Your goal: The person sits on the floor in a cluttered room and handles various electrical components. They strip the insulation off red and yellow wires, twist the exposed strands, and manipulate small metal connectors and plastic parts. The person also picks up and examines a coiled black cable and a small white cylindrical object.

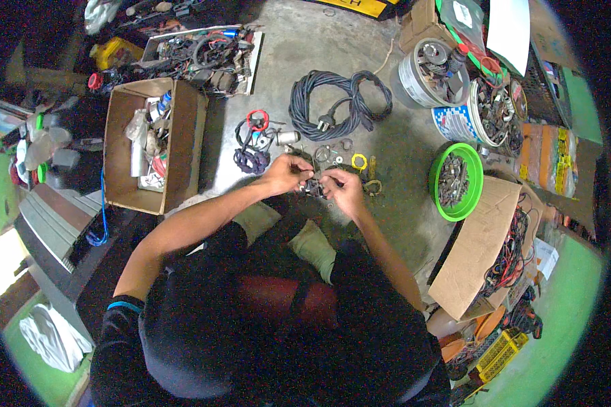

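Observation:
My left hand point(288, 175) and my right hand point(344, 191) meet low over the concrete floor, fingers pinched. Between them is a small dark part with metallic bits point(311, 187), too small to name; both hands grip it by their fingertips. Just beyond lie a yellow ring point(359, 161), several small metal rings and a silver cylinder point(288, 138). Left of these sit a red ring-shaped piece point(257, 120) and a bundle of dark cord point(252, 161). Farther off, a coiled black cable point(332, 108) with a plug rests on the floor.
At left stands an open cardboard box point(190, 146) of mixed items, with a tray point(256, 61) of wires and parts behind it. To the right are a green bowl point(477, 178) of small metal pieces, buckets of parts point(406, 80) and a cardboard box point(465, 251) of wires.

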`<state>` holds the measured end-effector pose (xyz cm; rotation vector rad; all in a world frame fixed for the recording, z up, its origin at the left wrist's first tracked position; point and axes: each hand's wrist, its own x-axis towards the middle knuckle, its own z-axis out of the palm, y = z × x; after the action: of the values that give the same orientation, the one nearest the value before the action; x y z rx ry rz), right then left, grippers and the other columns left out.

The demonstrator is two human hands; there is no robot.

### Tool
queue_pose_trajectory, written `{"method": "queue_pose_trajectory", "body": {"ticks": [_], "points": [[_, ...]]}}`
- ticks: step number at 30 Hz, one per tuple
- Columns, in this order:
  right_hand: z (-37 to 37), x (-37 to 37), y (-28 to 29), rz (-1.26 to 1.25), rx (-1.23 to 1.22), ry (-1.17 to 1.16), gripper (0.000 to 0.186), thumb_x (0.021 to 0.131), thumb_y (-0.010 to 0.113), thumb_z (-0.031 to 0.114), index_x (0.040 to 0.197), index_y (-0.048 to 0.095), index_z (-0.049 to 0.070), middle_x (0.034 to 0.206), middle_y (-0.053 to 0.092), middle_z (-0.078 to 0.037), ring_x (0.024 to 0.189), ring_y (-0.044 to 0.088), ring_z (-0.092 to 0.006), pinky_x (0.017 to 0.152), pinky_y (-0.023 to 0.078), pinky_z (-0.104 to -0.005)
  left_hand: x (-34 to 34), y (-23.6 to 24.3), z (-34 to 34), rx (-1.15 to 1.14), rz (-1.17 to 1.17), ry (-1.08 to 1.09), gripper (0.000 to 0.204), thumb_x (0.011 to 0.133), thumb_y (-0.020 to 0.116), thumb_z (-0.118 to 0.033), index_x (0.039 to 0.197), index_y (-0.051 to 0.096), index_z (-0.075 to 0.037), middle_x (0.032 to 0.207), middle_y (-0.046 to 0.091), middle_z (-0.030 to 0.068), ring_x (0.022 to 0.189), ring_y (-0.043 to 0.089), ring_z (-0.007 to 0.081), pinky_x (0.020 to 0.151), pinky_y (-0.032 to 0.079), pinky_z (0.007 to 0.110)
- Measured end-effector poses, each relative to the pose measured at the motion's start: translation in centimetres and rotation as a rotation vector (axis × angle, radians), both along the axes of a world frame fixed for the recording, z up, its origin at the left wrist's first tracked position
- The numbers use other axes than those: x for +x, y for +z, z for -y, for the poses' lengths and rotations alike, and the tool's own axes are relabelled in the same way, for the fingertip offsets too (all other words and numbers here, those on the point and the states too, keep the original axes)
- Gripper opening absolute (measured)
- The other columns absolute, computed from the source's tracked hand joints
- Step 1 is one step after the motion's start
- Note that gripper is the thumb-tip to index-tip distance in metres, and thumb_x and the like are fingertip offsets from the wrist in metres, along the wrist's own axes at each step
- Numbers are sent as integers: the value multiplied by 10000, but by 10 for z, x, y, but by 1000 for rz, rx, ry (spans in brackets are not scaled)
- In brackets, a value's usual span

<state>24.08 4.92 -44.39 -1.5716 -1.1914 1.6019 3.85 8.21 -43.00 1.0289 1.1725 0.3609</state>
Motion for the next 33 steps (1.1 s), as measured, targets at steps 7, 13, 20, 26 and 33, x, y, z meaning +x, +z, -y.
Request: {"method": "queue_pose_trajectory", "body": {"ticks": [7,13,20,26,33], "points": [[-32,4,-14,775,517,145,177,807,667,143,940,649,28,818,651,-152,712,637,-323,638,496,-402,-13,-36,2,380,-238,-68,183,808,687,-112,958,676,-9,784,672,71,704,631,135,676,526,306],[-39,-9,-9,733,478,161,170,796,687,168,893,654,33,771,627,-138,716,618,-346,636,479,-415,-14,-24,-8,583,-419,-241,314,801,665,-143,1088,625,-22,989,667,192,845,669,278,771,525,380],[-23,7,-15,317,349,172,141,769,694,63,889,640,15,799,625,-134,718,611,-329,632,477,-388,-15,-20,-14,816,-616,-555,275,835,584,-161,1090,569,-60,1006,618,173,831,641,382,694,526,469],[-51,-11,15,633,836,408,126,807,668,40,922,634,1,813,663,-128,689,641,-181,624,489,-320,-18,-29,-11,796,-601,-448,183,827,566,-121,978,597,-22,892,638,201,779,646,385,653,518,472],[-41,-5,11,-56,20,-97,195,843,668,65,1001,640,-46,858,684,-112,695,645,-154,605,529,-287,-21,-7,-5,153,-22,29,127,867,642,-78,959,624,8,872,663,114,716,662,186,537,541,315]]}}
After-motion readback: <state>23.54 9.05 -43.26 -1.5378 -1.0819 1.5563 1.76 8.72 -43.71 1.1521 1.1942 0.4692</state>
